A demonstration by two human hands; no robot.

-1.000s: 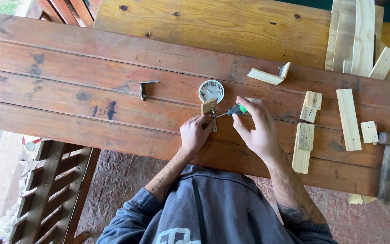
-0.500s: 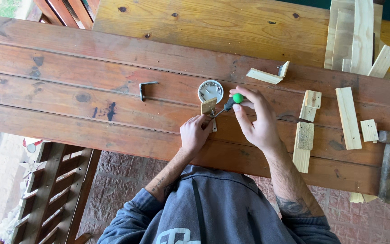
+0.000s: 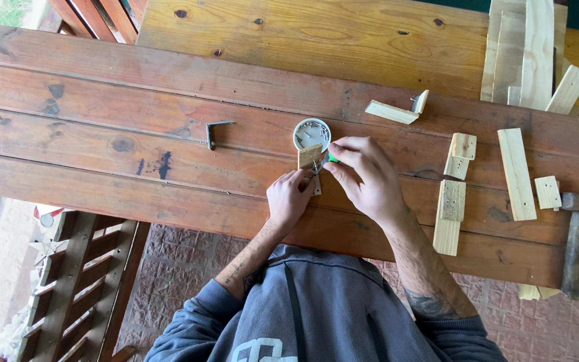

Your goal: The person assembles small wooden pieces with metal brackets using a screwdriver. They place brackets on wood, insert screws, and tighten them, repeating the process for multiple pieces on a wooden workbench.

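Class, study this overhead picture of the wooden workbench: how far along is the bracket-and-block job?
Done: one L-shaped pair of pale wood strips lies joined. In hand: the left hand steadies a small tan wooden block with a metal bracket, while the right hand works a green-handled screwdriver beside the round white tub of screws. Left: a dark metal L-bracket and loose pale wood offcuts lie unused.
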